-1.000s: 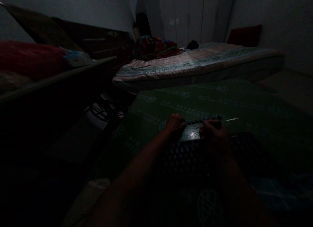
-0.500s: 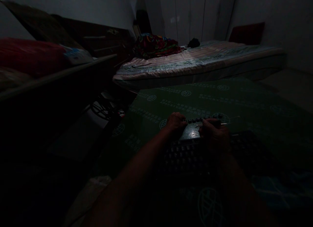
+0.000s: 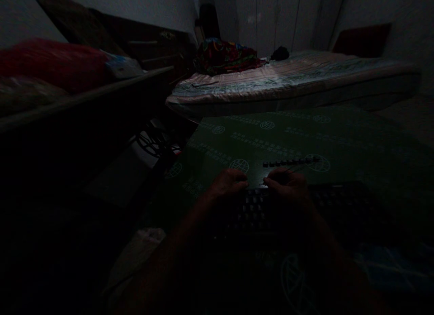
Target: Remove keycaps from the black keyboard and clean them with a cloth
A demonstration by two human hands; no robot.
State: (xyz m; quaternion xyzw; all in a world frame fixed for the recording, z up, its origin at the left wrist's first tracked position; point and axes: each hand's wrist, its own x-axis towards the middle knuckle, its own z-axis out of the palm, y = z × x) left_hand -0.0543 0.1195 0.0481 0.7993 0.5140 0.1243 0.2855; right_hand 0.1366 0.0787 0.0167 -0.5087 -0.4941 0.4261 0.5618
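I rest both hands, left hand (image 3: 228,183) and right hand (image 3: 288,188), on the far edge of the keyboard (image 3: 257,211) lying on the green tabletop (image 3: 339,143), fingers curled, exact grip lost in darkness, perhaps steadying it.

Both forearms are bare, no sleeves, down to the hands (image 3: 261,188).

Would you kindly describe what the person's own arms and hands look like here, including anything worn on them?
Both forearms are bare: no sleeve reaches as far as the view shows. The left hand and the right hand wear no gloves. No watch, ring or bracelet can be made out, though the room is too dark to be sure. The arms show mostly as dark outlines, with no markings visible.
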